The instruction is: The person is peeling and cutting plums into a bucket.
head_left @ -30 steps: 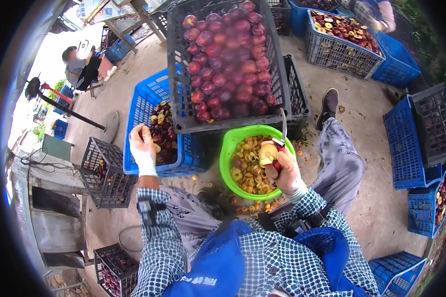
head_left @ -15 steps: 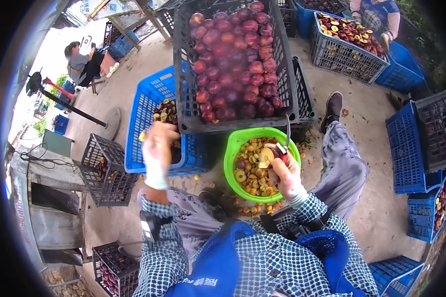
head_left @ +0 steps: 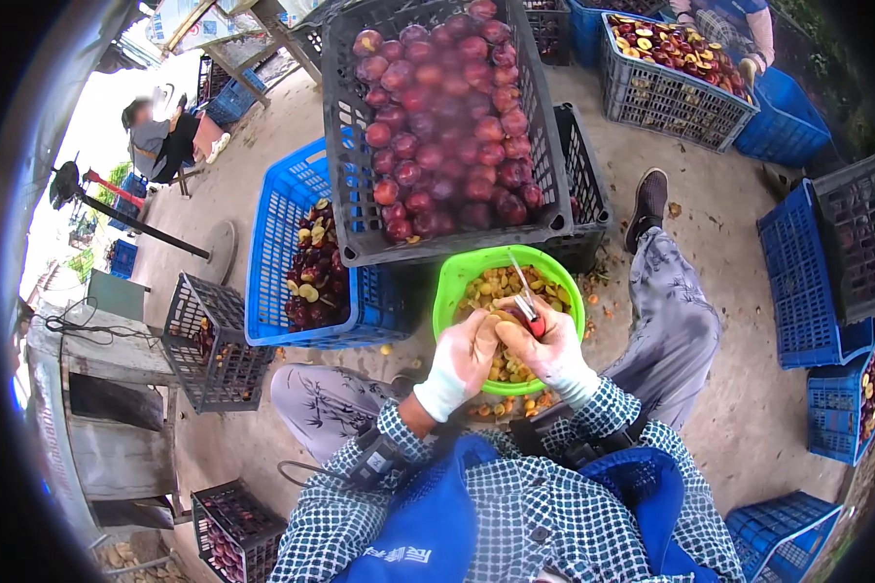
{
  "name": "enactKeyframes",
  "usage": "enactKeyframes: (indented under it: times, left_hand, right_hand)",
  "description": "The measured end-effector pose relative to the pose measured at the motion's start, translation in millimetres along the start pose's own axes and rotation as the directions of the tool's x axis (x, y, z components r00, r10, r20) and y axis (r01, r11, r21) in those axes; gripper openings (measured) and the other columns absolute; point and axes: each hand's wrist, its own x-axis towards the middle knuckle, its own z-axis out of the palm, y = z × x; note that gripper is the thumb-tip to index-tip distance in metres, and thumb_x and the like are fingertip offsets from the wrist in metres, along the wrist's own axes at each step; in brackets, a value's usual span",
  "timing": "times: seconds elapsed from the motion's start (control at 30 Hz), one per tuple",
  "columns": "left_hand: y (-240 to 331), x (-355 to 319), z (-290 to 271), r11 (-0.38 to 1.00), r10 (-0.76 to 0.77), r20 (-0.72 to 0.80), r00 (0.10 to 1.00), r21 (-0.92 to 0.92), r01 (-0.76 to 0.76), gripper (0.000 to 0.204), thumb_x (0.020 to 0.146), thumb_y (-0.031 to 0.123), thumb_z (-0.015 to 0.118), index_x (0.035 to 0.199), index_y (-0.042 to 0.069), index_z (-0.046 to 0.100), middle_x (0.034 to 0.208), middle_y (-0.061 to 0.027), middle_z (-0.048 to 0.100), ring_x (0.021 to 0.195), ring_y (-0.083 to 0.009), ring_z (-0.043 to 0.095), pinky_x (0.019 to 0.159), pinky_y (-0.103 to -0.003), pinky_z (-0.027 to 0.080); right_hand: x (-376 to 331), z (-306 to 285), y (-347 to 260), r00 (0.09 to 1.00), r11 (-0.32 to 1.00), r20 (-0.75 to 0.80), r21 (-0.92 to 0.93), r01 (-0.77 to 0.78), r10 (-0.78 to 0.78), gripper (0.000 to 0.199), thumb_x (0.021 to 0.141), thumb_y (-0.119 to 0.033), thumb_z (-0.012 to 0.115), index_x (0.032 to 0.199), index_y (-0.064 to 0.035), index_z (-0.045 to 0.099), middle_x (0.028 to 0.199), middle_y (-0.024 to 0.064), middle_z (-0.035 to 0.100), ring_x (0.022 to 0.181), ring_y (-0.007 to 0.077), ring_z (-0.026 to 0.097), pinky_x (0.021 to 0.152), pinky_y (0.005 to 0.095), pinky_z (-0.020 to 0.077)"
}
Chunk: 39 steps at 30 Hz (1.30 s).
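Note:
Both hands, in pale gloves, meet over a bright green basin [head_left: 444,301] of yellow plum scraps. My right hand [head_left: 556,352] is closed around a knife [head_left: 530,309] with a red handle, its thin blade pointing up and away. My left hand [head_left: 465,355] has its fingers pinched together against the right thumb, on a plum piece [head_left: 503,317] whose yellowish flesh barely shows. The fingers hide most of it. Just beyond the basin stands a black crate [head_left: 447,251] heaped with whole red plums [head_left: 447,126].
Left of the basin, a blue crate [head_left: 272,233] holds cut plums [head_left: 316,282]. Another person [head_left: 734,29] works behind a grey crate [head_left: 666,112] of halved plums at the far right. Someone sits [head_left: 160,136] at the far left. Blue crates [head_left: 797,282] line the right side.
My left hand has come from over the blue crate to the basin and met my right hand. The right hand has shifted slightly left, the knife still in it.

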Motion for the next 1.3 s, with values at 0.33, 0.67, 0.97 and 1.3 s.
enactKeyframes:
  times: [0.33,0.67,0.97,1.3]
  left_hand:
    - [-2.3,-8.8,13.0,0.908,-0.230,0.013,0.973,-0.356,0.219,0.038,0.121,0.030,0.053,0.108,-0.001,0.071,0.089,-0.0023,0.069,0.076,-0.0109,0.064,0.068,-0.031,0.051]
    - [-3.4,57.7,-215.1,0.445,0.342,-0.455,0.822,0.849,0.284,0.051,0.107,0.037,0.074,0.140,-0.002,0.066,0.129,-0.0236,0.074,0.116,-0.0398,0.071,0.103,-0.051,0.057]
    - [-38.1,270.6,-42.2,0.579,-0.174,0.272,0.947,0.805,-0.125,0.055,0.098,0.042,0.074,0.143,0.009,0.070,0.140,-0.0238,0.072,0.129,-0.0417,0.070,0.108,-0.052,0.057]
    - [-27.1,244.2,-33.6,0.614,-0.239,0.501,0.831,-0.585,0.530,0.055,0.112,0.024,0.068,0.161,0.005,0.053,0.136,-0.0159,0.074,0.101,-0.0278,0.081,0.090,-0.042,0.069]
  right_hand:
    - [-5.6,19.2,-13.9,0.922,0.797,-0.062,0.527,-0.295,0.382,0.044,0.116,-0.046,0.059,0.127,-0.0073,0.076,0.070,-0.0039,0.059,0.046,0.0054,0.040,0.043,0.0240,0.0272]
    - [7.1,-23.8,0.7,0.986,0.909,-0.164,-0.410,-0.078,0.010,0.084,0.097,-0.058,0.083,0.155,-0.0010,0.063,0.128,0.0192,0.081,0.116,0.0288,0.079,0.105,0.0392,0.0588]
    - [11.0,-45.9,-6.8,0.955,0.989,-0.269,0.111,-0.094,0.121,0.047,0.109,-0.029,0.072,0.143,0.0024,0.067,0.114,0.0047,0.074,0.102,0.0101,0.067,0.092,0.0290,0.0558]
    - [11.8,-56.1,-24.5,0.981,0.976,-0.192,0.218,0.005,0.038,0.039,0.117,-0.031,0.061,0.144,-0.0021,0.061,0.104,-0.0008,0.066,0.089,0.0106,0.061,0.082,0.0281,0.0528]
